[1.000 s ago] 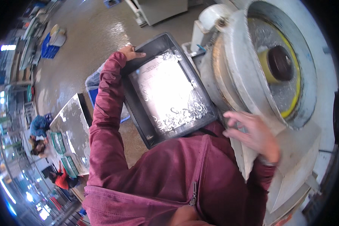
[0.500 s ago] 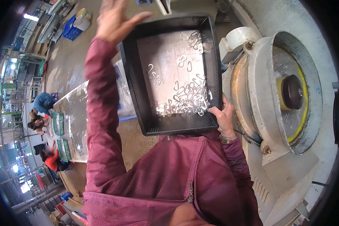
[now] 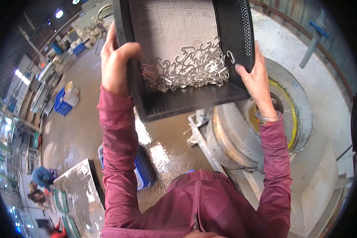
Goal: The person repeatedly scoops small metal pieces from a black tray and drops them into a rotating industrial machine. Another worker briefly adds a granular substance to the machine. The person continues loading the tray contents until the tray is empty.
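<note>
A black plastic tray [image 3: 190, 110] is held up in front of me, tilted so that its contents lie toward its near side. My left hand [image 3: 121, 63] grips its left wall, thumb over the rim. My right hand [image 3: 256, 81] is closed on the right wall, its thumb inside near a single loose hook [image 3: 230, 57]. Many small shiny metal hooks [image 3: 198, 67] are heaped along the near end. Under them lies a printed paper sheet [image 3: 174, 23] lining the bottom. The far end of the tray is cut off by the picture's upper edge.
A round metal drum machine [image 3: 234, 139] with a yellow ring inside stands at right, partly behind my right arm. A blue container [image 3: 145, 168] sits on the wet floor. At left are a blue crate [image 3: 62, 104], a white bucket [image 3: 71, 96], a wet table [image 3: 79, 182] and people.
My left hand, raised off the tray before, now grips its left side. The tray has moved up in the picture; the hooks, formerly scattered, are gathered at the near end. My view has shifted.
</note>
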### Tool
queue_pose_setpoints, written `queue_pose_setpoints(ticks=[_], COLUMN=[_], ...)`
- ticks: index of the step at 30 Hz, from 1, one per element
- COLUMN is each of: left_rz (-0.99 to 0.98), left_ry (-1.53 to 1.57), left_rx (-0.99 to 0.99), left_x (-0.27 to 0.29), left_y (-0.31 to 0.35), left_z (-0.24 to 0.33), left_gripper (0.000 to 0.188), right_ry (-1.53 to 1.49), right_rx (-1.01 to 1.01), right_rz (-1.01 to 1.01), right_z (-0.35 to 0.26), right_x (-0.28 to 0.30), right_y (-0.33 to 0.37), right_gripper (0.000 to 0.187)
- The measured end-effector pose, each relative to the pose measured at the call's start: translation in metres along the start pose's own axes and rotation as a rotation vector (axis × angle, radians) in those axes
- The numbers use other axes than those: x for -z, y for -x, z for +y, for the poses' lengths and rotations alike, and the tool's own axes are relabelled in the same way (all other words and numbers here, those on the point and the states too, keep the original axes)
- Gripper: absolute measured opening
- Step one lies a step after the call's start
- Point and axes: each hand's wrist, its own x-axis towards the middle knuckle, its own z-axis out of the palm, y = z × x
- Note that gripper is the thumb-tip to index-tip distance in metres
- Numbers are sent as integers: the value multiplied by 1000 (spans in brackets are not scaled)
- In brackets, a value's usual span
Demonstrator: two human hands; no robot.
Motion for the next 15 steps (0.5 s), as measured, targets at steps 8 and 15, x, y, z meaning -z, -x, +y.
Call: queue_pose_setpoints(ticks=[8, 15], left_rz=[111, 221], left_ry=[536, 539], left_rx=[359, 366], left_x=[-122, -154], left_y=[-58, -38], left_z=[20, 9], left_gripper=[80, 69], right_ry=[590, 682], right_rx=[408, 120], right_rz=[-587, -767], right_z=[30, 85], right_x=[33, 29], right_y=[-58, -44], right_gripper=[81, 58])
